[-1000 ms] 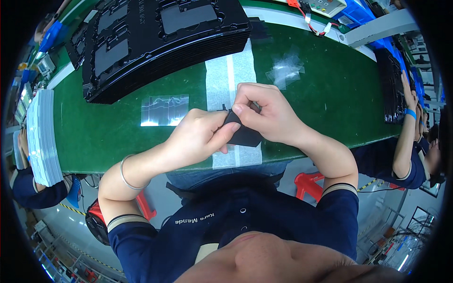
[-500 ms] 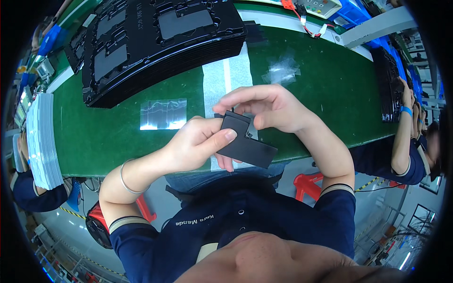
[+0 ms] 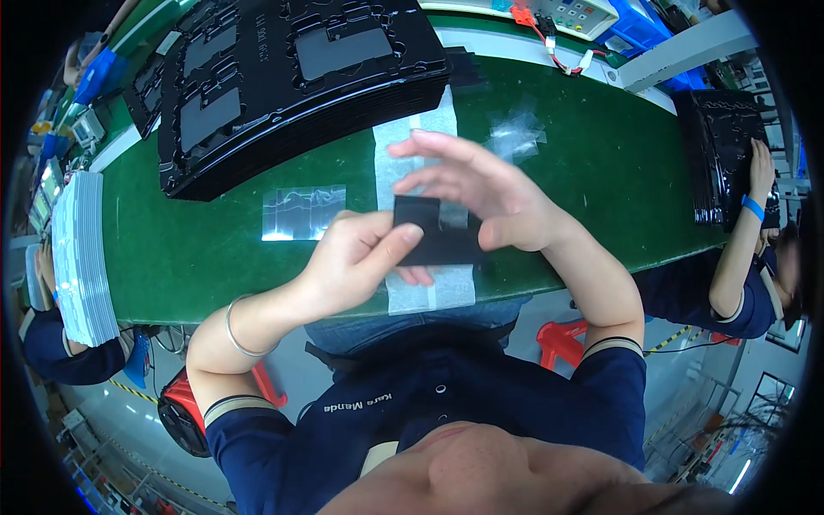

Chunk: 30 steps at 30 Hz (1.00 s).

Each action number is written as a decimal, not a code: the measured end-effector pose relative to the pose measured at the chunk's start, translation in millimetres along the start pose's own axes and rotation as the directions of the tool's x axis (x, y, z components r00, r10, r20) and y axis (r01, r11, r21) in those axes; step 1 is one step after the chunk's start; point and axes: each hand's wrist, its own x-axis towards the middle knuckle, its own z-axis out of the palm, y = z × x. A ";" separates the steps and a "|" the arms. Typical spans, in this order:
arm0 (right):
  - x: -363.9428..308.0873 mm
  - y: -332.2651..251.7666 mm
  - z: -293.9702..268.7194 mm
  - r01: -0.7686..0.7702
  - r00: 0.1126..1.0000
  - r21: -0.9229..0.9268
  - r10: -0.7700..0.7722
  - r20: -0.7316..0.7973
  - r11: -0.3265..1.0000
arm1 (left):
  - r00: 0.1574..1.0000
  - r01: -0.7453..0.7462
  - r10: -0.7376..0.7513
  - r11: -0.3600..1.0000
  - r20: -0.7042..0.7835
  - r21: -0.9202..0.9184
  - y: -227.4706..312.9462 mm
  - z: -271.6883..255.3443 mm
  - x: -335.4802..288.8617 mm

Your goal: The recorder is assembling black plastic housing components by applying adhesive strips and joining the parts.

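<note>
A flat black L-shaped part is held above the green table, slightly blurred by motion. My left hand pinches its left side, thumb on top and fingers underneath. On the other side my right hand is open, fingers spread and curved over the part's far edge, with the thumb near its right end. Whether the right thumb touches the part I cannot tell. Below the hands lies a pale cloth strip. A sheet of clear film rests to the left, and crumpled clear film pieces lie beyond my right hand.
A tall stack of black plastic trays stands at the far left. White sheets are stacked at the table's left end. More black trays stand at the right, where a co-worker's hand touches them. A grey metal post rises at the far right.
The black part has turned so its long side lies level. My right hand's fingers have spread and lifted farther from it. At the right, the co-worker's hand has moved onto the trays.
</note>
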 end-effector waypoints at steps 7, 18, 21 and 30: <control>-6.0 -4.6 -6.8 0.079 0.994 -0.610 -0.105 -0.007 0.789 | 0.985 -0.038 0.007 0.983 -0.173 -0.178 -0.2 6.9 2.1; -5.2 -4.3 0.2 0.032 0.993 -0.566 -0.089 -0.073 0.824 | 0.995 0.033 -0.057 0.964 -0.083 -0.263 -5.8 0.3 0.4; -7.3 -4.1 -1.9 -0.043 0.989 -0.480 -0.032 -0.147 0.876 | 0.993 0.016 -0.042 0.972 -0.106 -0.235 -2.1 2.2 2.7; -22.0 -32.9 -9.7 0.135 0.928 -0.908 -0.372 -0.024 0.397 | 0.879 -0.419 0.423 0.462 0.221 0.782 -7.7 -15.9 8.3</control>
